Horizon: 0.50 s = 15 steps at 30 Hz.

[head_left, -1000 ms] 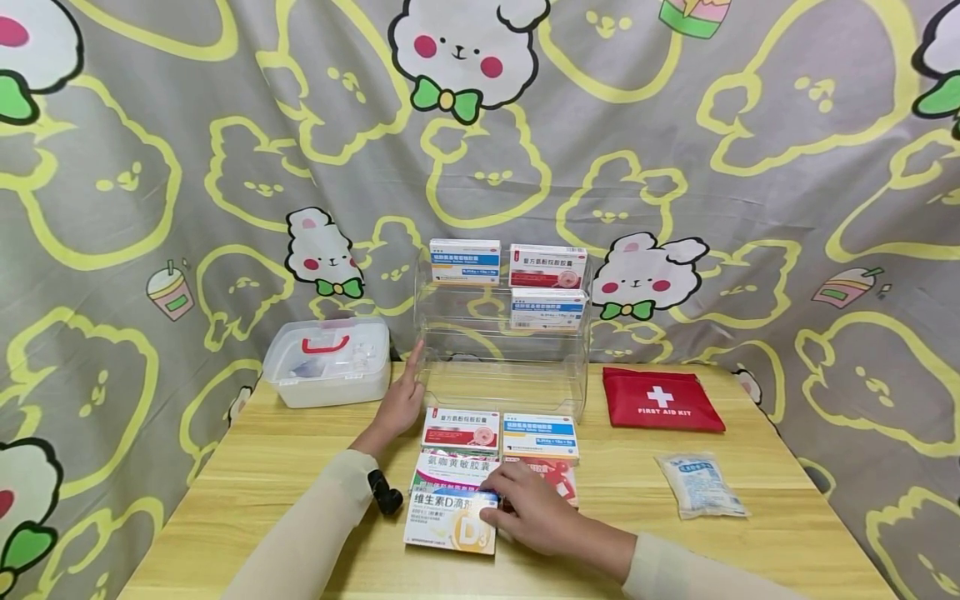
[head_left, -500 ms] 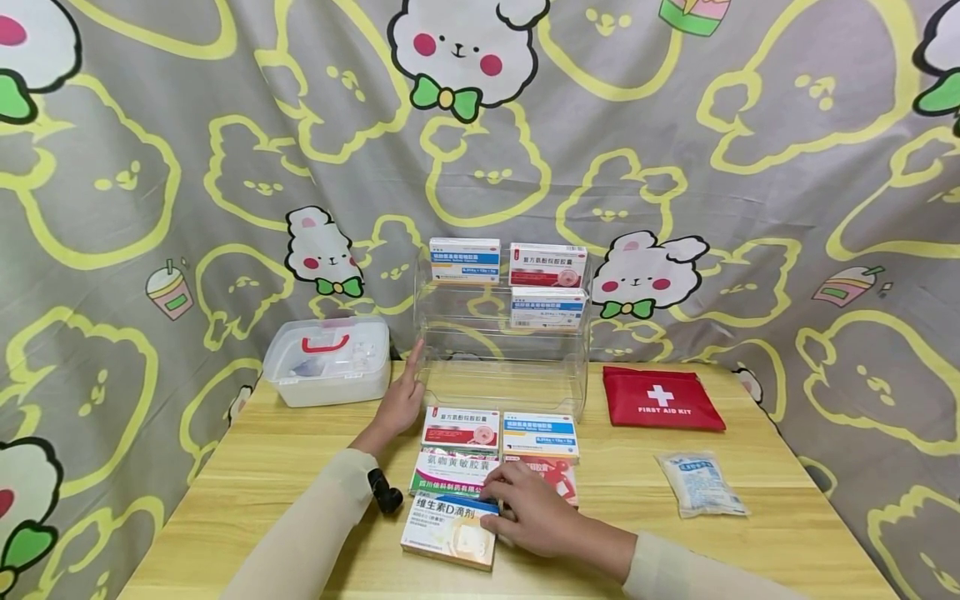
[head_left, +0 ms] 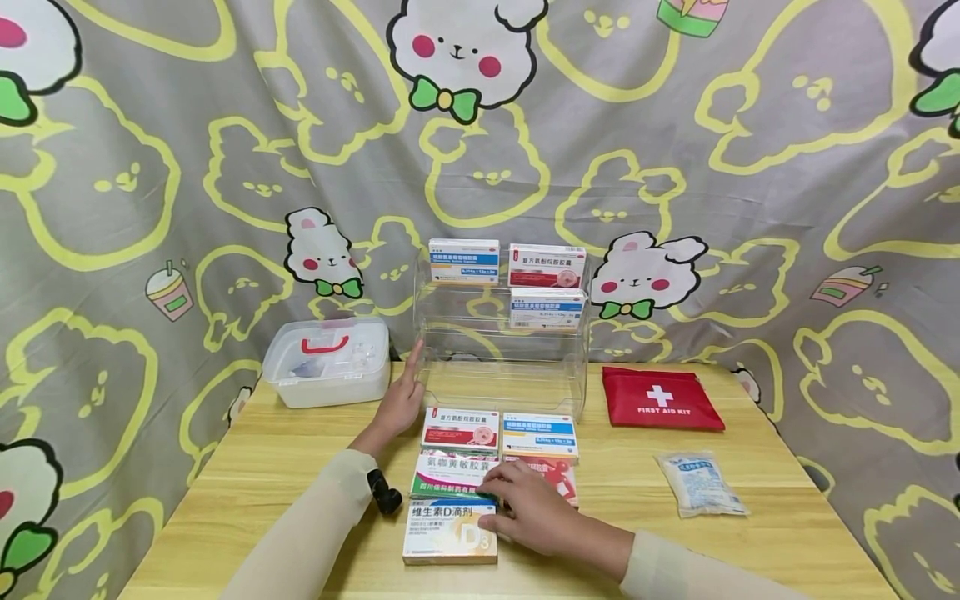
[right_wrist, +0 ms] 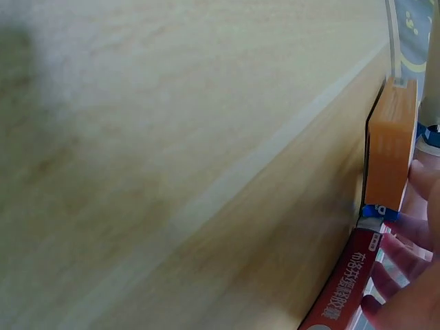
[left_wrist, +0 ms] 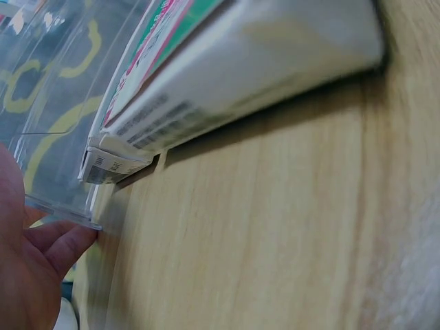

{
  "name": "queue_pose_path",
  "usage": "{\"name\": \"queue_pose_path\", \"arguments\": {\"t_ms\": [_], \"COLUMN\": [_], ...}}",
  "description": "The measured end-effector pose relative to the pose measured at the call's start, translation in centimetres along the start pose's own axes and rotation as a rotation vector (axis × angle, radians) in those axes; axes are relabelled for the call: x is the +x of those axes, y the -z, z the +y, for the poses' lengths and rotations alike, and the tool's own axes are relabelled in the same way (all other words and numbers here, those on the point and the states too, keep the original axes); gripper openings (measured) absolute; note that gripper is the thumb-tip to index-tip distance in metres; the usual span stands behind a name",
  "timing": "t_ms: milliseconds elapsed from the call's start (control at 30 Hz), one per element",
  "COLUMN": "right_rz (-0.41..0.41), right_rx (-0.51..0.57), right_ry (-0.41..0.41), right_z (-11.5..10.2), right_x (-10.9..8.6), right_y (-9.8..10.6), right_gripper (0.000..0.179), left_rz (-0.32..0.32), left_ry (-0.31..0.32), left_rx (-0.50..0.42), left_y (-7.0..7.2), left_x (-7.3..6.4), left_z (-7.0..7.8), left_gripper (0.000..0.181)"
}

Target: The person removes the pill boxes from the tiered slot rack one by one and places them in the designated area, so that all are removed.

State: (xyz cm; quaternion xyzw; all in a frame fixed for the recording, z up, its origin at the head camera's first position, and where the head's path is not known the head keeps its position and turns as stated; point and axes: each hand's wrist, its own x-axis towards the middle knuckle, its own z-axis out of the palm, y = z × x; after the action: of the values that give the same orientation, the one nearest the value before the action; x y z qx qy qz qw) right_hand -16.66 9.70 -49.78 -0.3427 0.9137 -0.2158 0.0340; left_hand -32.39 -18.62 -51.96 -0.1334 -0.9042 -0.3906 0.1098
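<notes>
In the head view my left hand (head_left: pixel 402 402) touches the left side of the clear tiered display stand (head_left: pixel 495 385), its index finger straight along the side. The left wrist view shows fingertips at the stand's lower corner. My right hand (head_left: pixel 528 508) grips the right edge of a white-and-orange vitamin D box (head_left: pixel 442 537), its thumb on the edge and the fingers bent over the far corner. This box lies flat, nearest the front. Behind it are a green-and-pink box (head_left: pixel 450 475), a red box (head_left: pixel 558 473), a white-and-red box (head_left: pixel 459 427) and a blue-and-white box (head_left: pixel 540 433).
Several medicine boxes (head_left: pixel 465 262) stand on the stand's upper tiers. A clear lidded case (head_left: pixel 330 379) with a red handle is at the left. At the right lie a red first aid pouch (head_left: pixel 663 400) and a white-and-blue packet (head_left: pixel 702 485). A patterned curtain (head_left: pixel 750 167) hangs behind.
The vitamin D box has turned straight and now lies level with the rows, where before it lay at an angle against the green-and-pink box. Both hands have stayed nearly in place.
</notes>
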Motion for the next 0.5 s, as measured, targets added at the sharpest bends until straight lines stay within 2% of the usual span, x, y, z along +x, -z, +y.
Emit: {"name": "queue_pose_path", "arguments": {"t_ms": [300,500], "right_rz": [0.016,0.018], "right_rx": [-0.003,-0.029], "right_ry": [-0.024,0.044], "right_z": [-0.07,-0.45], "right_x": [0.12,0.01], "right_y": [-0.12,-0.47], "right_gripper": [0.044,0.044], "left_rz": [-0.007,-0.004], "left_ry": [0.003,0.009], "left_rx": [-0.007,-0.006], "left_y": [0.07,0.02], "left_x": [0.00,-0.02], "left_z": [0.02,-0.01], "left_gripper": [0.081,0.083]}}
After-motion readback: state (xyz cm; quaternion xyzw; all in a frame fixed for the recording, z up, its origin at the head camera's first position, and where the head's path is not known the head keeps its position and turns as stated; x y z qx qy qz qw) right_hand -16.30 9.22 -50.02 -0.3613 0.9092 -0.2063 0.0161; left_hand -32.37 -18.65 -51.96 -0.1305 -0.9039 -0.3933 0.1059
